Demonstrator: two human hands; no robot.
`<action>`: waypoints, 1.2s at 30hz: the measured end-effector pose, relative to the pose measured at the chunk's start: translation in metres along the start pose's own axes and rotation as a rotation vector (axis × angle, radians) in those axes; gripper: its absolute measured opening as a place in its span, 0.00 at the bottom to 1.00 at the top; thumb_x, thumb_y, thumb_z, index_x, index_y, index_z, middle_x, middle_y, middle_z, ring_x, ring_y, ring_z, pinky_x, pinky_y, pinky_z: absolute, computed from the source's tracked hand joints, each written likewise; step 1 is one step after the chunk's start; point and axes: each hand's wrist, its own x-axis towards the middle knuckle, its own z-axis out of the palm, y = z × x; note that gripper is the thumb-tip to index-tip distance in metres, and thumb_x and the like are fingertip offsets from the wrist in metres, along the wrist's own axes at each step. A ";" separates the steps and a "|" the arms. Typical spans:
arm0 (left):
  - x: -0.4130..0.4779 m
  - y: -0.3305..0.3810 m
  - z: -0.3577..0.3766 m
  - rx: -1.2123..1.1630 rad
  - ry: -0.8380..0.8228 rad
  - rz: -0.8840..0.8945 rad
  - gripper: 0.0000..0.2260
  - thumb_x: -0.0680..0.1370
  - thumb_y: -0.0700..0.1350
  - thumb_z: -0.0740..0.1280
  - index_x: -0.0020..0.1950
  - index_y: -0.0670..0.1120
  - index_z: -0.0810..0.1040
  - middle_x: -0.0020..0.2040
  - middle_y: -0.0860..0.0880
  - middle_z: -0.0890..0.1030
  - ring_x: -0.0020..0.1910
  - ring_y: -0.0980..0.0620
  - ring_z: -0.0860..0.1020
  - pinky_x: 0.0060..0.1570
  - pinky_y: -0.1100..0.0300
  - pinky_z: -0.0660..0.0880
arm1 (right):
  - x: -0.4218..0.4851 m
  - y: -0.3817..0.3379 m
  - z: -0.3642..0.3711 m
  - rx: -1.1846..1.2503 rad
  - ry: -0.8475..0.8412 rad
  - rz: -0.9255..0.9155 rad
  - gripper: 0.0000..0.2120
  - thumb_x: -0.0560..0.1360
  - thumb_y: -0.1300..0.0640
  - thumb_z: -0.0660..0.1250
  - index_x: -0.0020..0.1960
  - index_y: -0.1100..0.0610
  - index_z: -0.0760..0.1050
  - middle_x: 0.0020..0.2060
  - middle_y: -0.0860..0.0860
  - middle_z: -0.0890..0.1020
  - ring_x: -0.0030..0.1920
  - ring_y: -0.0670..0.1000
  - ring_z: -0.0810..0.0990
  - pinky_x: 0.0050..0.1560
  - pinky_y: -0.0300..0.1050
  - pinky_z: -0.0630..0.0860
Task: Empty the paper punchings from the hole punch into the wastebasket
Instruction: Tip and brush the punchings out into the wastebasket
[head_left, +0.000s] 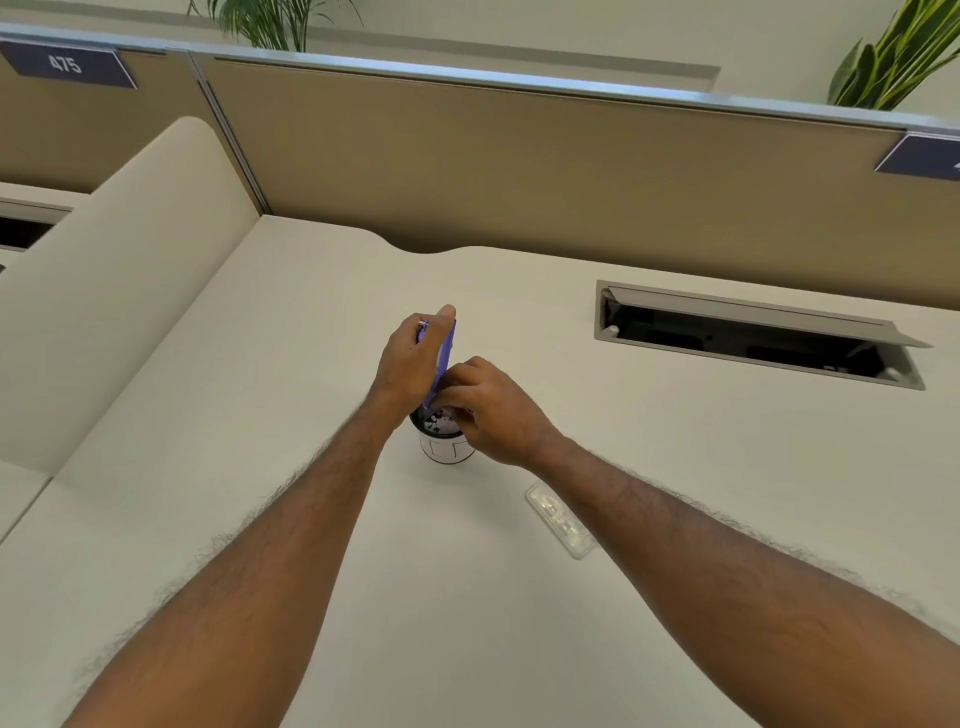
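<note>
A purple hole punch (444, 358) stands on end over a small white wastebasket (448, 450) in the middle of the desk. My left hand (413, 364) grips the punch's upper part from the left. At the punch's lower end, just above the basket's rim, the fingers of my right hand (491, 405) are pinched on it. Inside the basket's dark opening lie white paper punchings (435, 421). Both hands hide most of the punch and part of the rim.
A clear plastic cover (561, 519) lies flat on the desk (260, 364) under my right forearm. An open cable hatch (753, 338) is set into the desk at the right. Beige partition panels (519, 166) close off the back and left.
</note>
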 end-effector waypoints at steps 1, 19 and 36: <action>0.000 0.000 0.000 0.003 0.002 0.000 0.10 0.79 0.60 0.59 0.44 0.56 0.72 0.41 0.54 0.76 0.40 0.54 0.75 0.40 0.63 0.73 | 0.000 0.001 0.000 -0.022 -0.013 0.011 0.14 0.72 0.70 0.65 0.52 0.58 0.83 0.50 0.53 0.84 0.48 0.58 0.76 0.48 0.52 0.76; 0.003 0.009 -0.003 0.120 -0.153 0.091 0.14 0.77 0.64 0.60 0.48 0.55 0.73 0.44 0.52 0.78 0.42 0.53 0.77 0.39 0.65 0.74 | 0.005 0.009 0.001 -0.070 -0.015 0.264 0.15 0.76 0.61 0.61 0.56 0.49 0.81 0.47 0.52 0.80 0.50 0.56 0.72 0.52 0.52 0.66; -0.012 0.010 -0.011 0.550 -0.312 0.566 0.18 0.77 0.59 0.61 0.56 0.46 0.75 0.51 0.49 0.78 0.48 0.51 0.75 0.49 0.60 0.73 | -0.006 0.012 -0.001 -0.062 0.041 0.282 0.08 0.77 0.60 0.63 0.54 0.56 0.77 0.43 0.53 0.80 0.47 0.55 0.73 0.53 0.53 0.69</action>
